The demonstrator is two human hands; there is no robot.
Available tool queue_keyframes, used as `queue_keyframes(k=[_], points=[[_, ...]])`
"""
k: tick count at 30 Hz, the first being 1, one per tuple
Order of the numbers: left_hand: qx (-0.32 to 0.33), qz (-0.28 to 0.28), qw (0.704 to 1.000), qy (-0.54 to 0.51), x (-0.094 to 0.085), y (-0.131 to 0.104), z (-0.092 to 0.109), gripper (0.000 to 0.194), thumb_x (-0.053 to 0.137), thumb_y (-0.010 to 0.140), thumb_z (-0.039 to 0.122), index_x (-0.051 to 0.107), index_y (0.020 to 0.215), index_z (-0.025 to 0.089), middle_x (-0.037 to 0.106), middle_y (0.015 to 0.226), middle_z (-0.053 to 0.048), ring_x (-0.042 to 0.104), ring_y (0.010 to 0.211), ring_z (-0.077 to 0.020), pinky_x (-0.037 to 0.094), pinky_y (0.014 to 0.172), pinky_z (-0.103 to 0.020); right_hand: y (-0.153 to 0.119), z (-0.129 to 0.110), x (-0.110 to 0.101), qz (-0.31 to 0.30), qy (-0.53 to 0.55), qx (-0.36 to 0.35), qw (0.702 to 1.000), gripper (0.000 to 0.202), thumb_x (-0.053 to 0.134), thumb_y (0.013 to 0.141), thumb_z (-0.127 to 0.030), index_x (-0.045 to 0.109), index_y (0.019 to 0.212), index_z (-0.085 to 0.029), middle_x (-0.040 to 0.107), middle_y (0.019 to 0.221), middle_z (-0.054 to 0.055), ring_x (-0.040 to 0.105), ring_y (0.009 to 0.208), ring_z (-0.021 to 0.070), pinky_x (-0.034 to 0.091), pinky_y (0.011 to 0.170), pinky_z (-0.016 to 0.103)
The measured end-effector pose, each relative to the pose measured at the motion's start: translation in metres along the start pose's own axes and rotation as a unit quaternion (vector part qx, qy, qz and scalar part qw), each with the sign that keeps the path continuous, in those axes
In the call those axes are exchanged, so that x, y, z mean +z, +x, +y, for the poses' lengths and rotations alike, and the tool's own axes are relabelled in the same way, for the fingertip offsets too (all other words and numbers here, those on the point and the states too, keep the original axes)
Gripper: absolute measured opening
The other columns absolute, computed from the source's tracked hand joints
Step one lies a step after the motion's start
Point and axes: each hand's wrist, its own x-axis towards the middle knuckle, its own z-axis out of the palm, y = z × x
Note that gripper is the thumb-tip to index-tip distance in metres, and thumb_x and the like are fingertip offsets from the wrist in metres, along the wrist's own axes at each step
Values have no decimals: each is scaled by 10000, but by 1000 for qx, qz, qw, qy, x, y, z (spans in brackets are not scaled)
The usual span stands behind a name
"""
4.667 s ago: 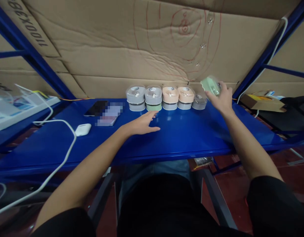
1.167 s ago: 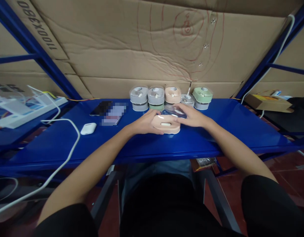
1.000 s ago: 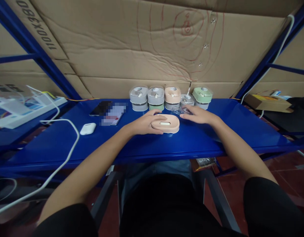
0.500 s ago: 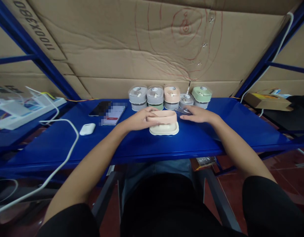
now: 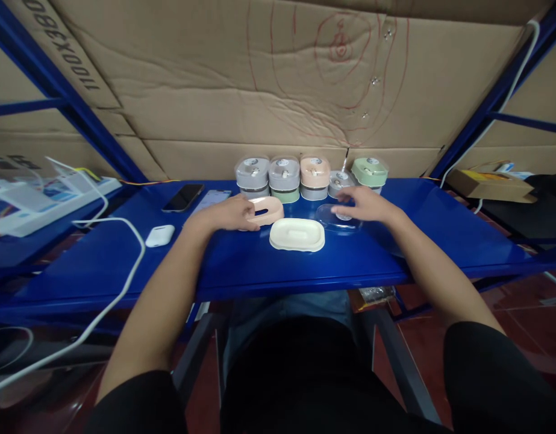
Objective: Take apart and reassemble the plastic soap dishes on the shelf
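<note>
Peach plastic is sitting in the left hand's (image 5: 229, 212) grip right now: the fingers are closing around the left end of a slotted shell (image 5: 274, 215), fingertips by the slot and thumb along the near side. The shell is lying just above the blue table (image 5: 359, 260) or resting on it; I can't tell which.

And just right of that grip, a little nearer the body, a cream base (image 5: 297, 235) is lying on the table with its raised middle facing up. Over to the right, the right hand (image 5: 364, 206) is keeping thumb and fingers apart above the right end of a clear cover (image 5: 328, 219); whether the thumb is touching it, I can't tell.

Beyond both hands, a row of lidded boxes (image 5: 314, 171) is standing, while a dark phone (image 5: 184, 198) and a white case (image 5: 160, 236) are lying left of the left grip.

As for handling, the shell is looking light and fairly stiff, its smooth walls perhaps a bit slippery; the short ends or slot edge are offering the best hold. The cover is looking thin and easily scratched, so its rim is asking for a gentle pinch.
</note>
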Motion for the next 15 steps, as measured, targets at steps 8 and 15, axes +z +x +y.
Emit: queue_keyframes(k=[8, 15], points=[[-37, -55, 998, 21, -4, 0, 11, 334, 856, 695, 521, 660, 704, 252, 693, 756, -35, 667, 732, -260, 461, 694, -351, 5, 8, 5, 65, -27, -4, 997, 662, 655, 994, -784, 817, 1237, -190, 837, 1242, 206, 787, 1140, 407, 620, 1055, 618], [2, 57, 998, -14, -7, -6, 29, 503, 788, 794, 666, 743, 1043, 230, 788, 1174, -103, 722, 1141, -360, 552, 987, -434, 1, 1, 5, -89, 36, 12, 995, 996, 924, 750, -790, 731, 1544, -220, 787, 1476, 197, 774, 1304, 451, 632, 1145, 652]])
